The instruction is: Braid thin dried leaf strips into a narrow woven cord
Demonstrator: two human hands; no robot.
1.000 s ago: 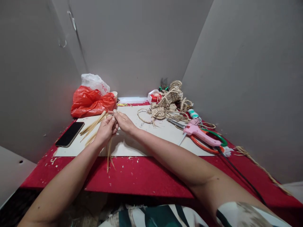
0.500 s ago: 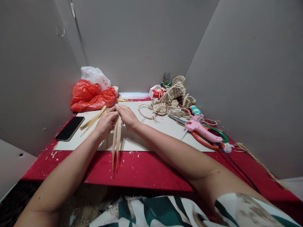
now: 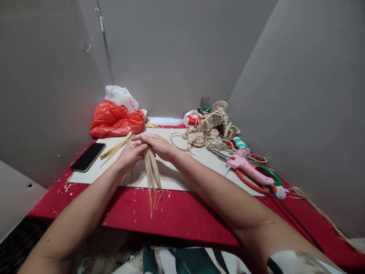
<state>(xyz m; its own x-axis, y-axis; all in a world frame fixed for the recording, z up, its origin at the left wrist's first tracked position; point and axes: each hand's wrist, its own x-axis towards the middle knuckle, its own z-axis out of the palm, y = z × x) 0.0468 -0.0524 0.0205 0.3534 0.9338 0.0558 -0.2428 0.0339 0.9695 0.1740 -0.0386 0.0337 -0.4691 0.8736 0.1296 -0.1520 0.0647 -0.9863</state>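
Note:
Several long, flat, straw-coloured dried strips (image 3: 152, 171) hang down from between my two hands, their thin tips reaching past the front edge of the white board (image 3: 176, 182). My left hand (image 3: 133, 152) is closed on the strips near their upper end. Right against it, my right hand (image 3: 158, 145) pinches the same bundle from the other side. The fingers hide the top of the bundle. Just beyond my left hand, more loose straw-coloured strips (image 3: 116, 147) lie on the board.
A black phone (image 3: 88, 156) lies at left, below red (image 3: 114, 121) and white plastic bags (image 3: 119, 97). Braided cord pieces (image 3: 203, 131) are heaped at back right. Nearer stand a pink glue gun (image 3: 249, 167) with a cable, and scissors (image 3: 218, 154). Grey walls (image 3: 171, 57) enclose the red-covered table (image 3: 176, 213).
The hanging strips have swung to the right and fanned apart at their tips. My hands stay together on the bundle. The whole view has shifted slightly.

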